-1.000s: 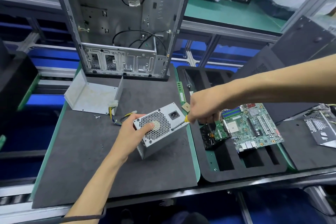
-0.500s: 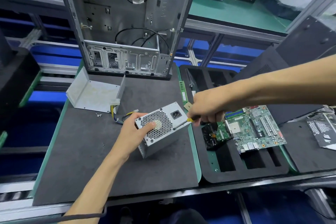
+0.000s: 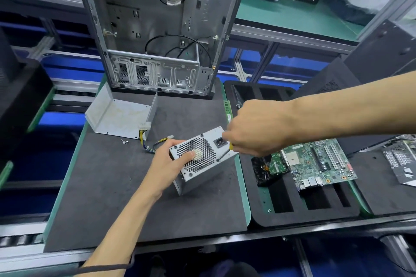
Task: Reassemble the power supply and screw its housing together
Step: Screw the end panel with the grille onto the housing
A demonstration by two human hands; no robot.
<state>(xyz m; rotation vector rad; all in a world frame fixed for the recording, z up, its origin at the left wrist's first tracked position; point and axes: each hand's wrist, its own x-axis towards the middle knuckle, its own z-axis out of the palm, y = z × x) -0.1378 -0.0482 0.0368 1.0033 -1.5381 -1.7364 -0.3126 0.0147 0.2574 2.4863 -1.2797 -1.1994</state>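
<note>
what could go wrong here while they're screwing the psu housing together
1. The power supply sits tilted on one edge, steadied only by the left hand; driver pressure could make it slip on the mat.
2. The screwdriver, held by the right hand, meets the fan face at a slant and might cam out.
3. The loose screws lie far from both hands and could be forgotten.

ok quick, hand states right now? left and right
Left hand: grips the power supply, thumb on its fan grille.
Right hand: grips the screwdriver, tip at the housing.
</note>
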